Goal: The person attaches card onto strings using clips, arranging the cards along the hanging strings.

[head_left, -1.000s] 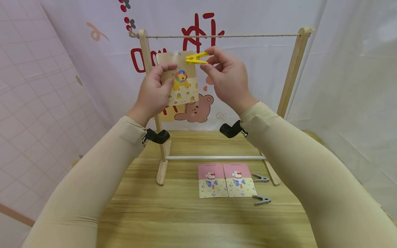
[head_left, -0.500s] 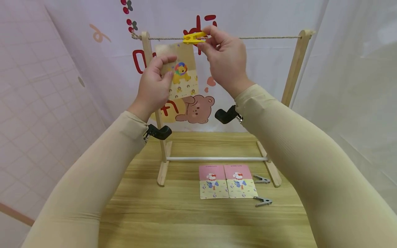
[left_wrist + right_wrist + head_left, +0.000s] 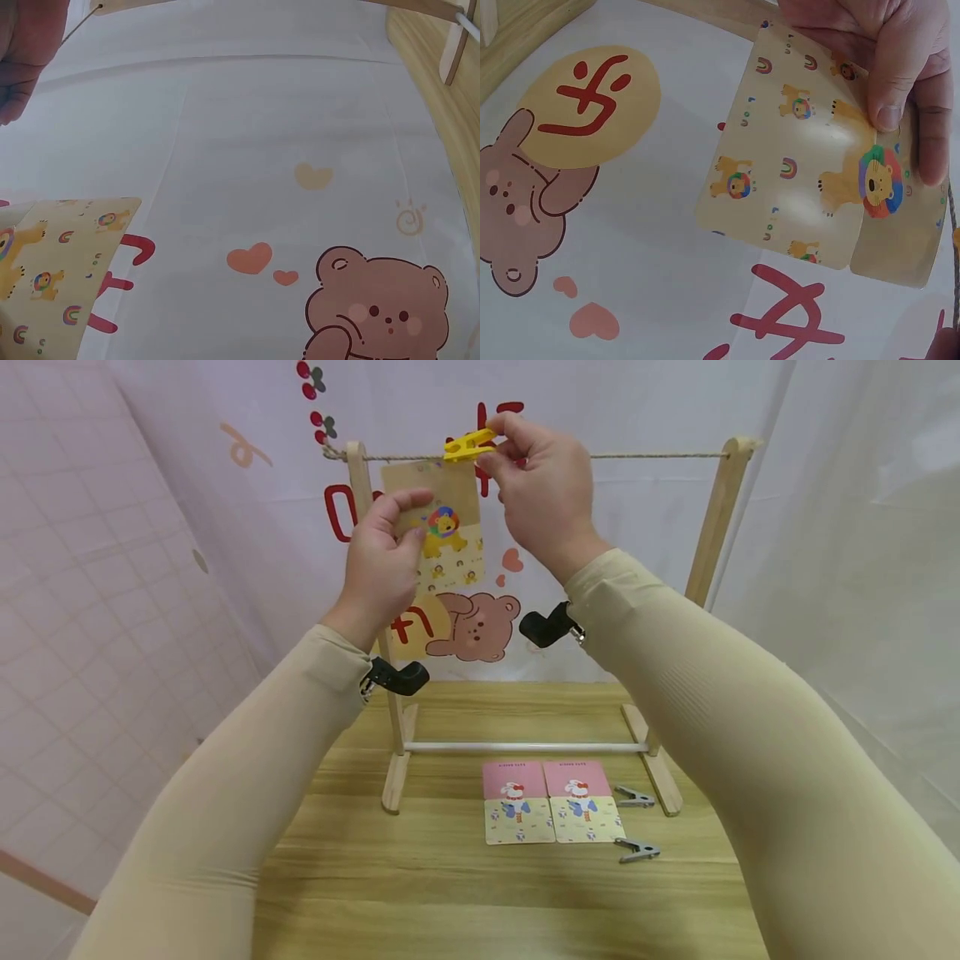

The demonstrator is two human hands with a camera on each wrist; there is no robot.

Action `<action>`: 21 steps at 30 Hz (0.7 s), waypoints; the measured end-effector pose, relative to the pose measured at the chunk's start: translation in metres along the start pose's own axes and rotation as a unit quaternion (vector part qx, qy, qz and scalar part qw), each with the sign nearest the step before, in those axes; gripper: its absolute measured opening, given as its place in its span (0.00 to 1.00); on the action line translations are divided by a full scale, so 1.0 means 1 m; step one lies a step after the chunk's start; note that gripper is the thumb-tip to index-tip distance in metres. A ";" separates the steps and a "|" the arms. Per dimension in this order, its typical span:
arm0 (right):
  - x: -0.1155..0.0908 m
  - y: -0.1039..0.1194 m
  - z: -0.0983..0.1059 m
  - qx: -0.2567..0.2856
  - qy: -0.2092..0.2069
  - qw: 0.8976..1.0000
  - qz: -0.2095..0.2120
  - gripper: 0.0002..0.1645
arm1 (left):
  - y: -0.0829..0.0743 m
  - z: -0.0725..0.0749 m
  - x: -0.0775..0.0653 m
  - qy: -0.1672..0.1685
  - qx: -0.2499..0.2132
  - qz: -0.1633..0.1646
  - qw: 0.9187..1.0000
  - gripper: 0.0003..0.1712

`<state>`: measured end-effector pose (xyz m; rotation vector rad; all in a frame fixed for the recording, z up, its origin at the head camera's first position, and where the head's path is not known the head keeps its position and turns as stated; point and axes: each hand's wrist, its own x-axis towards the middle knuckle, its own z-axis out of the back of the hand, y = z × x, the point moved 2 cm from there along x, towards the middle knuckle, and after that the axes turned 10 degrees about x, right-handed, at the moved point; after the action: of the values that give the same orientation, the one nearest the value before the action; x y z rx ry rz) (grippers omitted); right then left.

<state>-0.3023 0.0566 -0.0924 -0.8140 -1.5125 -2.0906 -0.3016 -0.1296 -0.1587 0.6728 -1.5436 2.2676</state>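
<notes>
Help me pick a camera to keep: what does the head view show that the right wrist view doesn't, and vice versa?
Only the head view: two rabbit cards and two gray clips.
Only the right wrist view: the lower left corner of the lion card, hidden behind the left hand in the other.
Both: lion card, left hand, rope and bear print.

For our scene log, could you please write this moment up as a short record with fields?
Left hand: holds lion card
Right hand: pinches yellow clip
Clip position: at rope, by the card's top edge; whether it grips either is unclear
Rope support: wooden rack
On table: two rabbit cards side by side, two grey clips at their right
</notes>
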 end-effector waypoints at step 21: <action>0.013 0.011 -0.004 -0.154 0.033 0.987 0.040 0.18 | 0.004 -0.015 0.013 -0.041 -0.081 0.016 0.996 0.17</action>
<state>-0.3058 0.0490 -0.0774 -0.8860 -1.1184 -2.2974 -0.3175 -0.1171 -0.1599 0.7088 -1.7673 2.1310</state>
